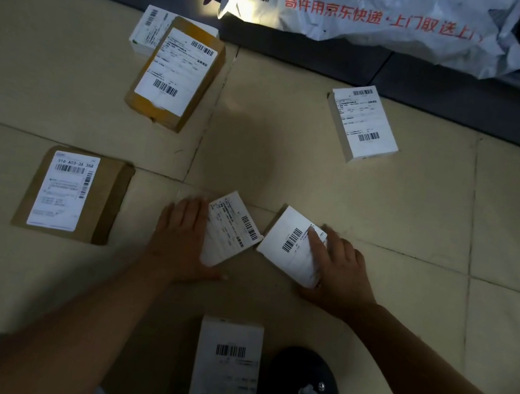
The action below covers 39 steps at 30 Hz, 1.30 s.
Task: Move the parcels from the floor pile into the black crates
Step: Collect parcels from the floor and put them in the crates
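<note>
beige tiled floor [387, 200]; white printed courier bag [366, 12] at top; dark shoe [301, 380] at bottom

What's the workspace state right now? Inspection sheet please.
Surface: beige tiled floor, dimly lit.
Job's things: seven parcels scattered; two small white boxes under the hands, tall brown box overlapping a white box, flat brown envelope, white box, white box near the shoe. No black crates in view.
Clutter: white courier bag with red print.
Grippers: left hand and right hand each grip a small box.
Cables: nothing seen.
Surroundings: dark ledge at the top, black shoe.
</note>
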{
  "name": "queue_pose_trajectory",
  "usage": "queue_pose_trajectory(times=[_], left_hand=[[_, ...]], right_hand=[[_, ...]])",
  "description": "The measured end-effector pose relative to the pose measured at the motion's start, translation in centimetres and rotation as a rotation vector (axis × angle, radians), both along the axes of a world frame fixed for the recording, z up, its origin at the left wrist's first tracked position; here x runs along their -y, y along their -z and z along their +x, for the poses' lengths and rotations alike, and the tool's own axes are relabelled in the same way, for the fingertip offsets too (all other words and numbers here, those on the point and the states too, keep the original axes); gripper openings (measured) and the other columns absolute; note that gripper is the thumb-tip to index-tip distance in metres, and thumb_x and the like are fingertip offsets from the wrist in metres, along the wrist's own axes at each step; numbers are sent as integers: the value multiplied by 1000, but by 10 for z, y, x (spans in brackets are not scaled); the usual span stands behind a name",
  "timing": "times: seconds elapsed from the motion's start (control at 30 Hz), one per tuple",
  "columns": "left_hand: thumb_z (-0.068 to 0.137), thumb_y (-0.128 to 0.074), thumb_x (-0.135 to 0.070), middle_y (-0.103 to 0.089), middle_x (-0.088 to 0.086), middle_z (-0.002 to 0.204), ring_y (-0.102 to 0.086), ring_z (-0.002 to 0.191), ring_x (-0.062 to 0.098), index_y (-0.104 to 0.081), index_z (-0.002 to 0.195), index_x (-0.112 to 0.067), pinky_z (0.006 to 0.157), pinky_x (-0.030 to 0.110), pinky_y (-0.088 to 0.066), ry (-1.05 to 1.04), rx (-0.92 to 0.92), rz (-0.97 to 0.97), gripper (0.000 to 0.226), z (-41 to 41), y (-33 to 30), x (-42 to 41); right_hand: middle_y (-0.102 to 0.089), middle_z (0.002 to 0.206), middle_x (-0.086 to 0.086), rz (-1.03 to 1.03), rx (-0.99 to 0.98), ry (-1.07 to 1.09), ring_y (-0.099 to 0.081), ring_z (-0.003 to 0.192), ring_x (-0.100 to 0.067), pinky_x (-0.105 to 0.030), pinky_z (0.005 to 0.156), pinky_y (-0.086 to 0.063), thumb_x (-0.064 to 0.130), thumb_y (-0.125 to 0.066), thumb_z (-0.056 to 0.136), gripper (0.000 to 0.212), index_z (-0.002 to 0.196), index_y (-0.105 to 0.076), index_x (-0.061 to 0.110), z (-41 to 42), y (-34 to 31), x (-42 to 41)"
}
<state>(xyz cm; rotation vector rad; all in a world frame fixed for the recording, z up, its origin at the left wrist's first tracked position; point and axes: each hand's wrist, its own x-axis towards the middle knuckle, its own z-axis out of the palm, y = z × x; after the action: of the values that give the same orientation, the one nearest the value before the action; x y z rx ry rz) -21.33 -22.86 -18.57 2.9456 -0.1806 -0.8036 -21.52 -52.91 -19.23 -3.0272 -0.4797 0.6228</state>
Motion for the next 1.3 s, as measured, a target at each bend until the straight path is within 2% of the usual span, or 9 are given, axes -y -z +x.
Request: queue_pose_trajectory(times=[0.17, 0.37, 0.47, 0.57, 0.7, 0.97, 1.1, 1.2, 1.3], left_hand=[[69, -67, -66, -13, 17, 153, -15, 140, 34, 6, 150, -6, 115, 47, -14, -15, 40, -7, 125, 2, -3, 2], [59, -79, -59, -32, 26, 143, -31, 130, 43, -16, 150, -2, 107, 57, -24, -142, 107, -84, 124, -4, -34, 16], [58, -76, -63, -34, 26, 141, -34, 127, 44, -16, 150, -1, 105, 58, -27, -208, 83, -76, 126, -26, -79, 35], [48, -71, -69, -43, 30, 130, -44, 116, 48, -27, 145, 2, 94, 63, -36, -250, 114, -114, 128, -52, -139, 54], [48, -82, -60, -40, 25, 132, -40, 117, 41, -23, 148, -5, 96, 54, -36, -323, 94, -113, 128, -74, -248, 60], [53, -78, -59, -42, 25, 132, -40, 118, 41, -20, 149, -6, 100, 54, -34, -420, 172, 14, 124, -100, -447, 19], [47, -77, -63, -48, 23, 122, -49, 108, 41, -30, 145, -4, 94, 53, -41, -521, 237, 27, 123, -113, -547, -6], [38, -79, -60, -52, 23, 111, -54, 97, 39, -40, 137, -1, 87, 51, -45, -630, 317, 44, 122, -130, -623, -23], [41, -73, -61, -52, 22, 112, -52, 100, 39, -40, 136, 0, 88, 51, -44, -757, 399, 62, 117, -157, -689, -39]], right_hand=[[-43, 138, -26, 15, 53, -40, -48, 118, -42, -52, 94, -42, 68, -66, 60, 109, 145, -30, 11, 0, -11, 5], [-46, 136, -27, -13, 93, -101, -49, 119, -43, -58, 97, -43, 60, -82, 51, 114, 142, -32, 13, -6, -73, 15], [-44, 137, -27, 0, 50, -78, -49, 119, -43, -57, 97, -42, 59, -83, 50, 116, 143, -31, 14, -9, -132, 24], [-37, 144, -25, 16, 33, -47, -41, 127, -43, -56, 103, -34, 58, -82, 54, 117, 147, -22, 17, -10, -197, 32], [-8, 159, -12, 44, -71, -31, -10, 143, -36, -52, 115, -9, 61, -73, 68, 116, 151, 1, 29, -14, -289, 31], [-27, 151, -16, 113, 8, -170, -30, 135, -38, -57, 109, -25, 56, -81, 59, 117, 148, -11, 26, -4, -468, -12], [-36, 145, -18, 106, 42, -278, -40, 127, -37, -52, 105, -33, 61, -76, 57, 114, 148, -20, 22, 16, -561, -48], [-35, 145, -17, 139, 67, -419, -37, 131, -35, -52, 107, -31, 64, -70, 61, 111, 149, -18, 22, 27, -636, -83], [-35, 147, -18, 187, 97, -578, -37, 132, -38, -54, 106, -33, 66, -65, 60, 113, 149, -8, 26, 34, -701, -119]])
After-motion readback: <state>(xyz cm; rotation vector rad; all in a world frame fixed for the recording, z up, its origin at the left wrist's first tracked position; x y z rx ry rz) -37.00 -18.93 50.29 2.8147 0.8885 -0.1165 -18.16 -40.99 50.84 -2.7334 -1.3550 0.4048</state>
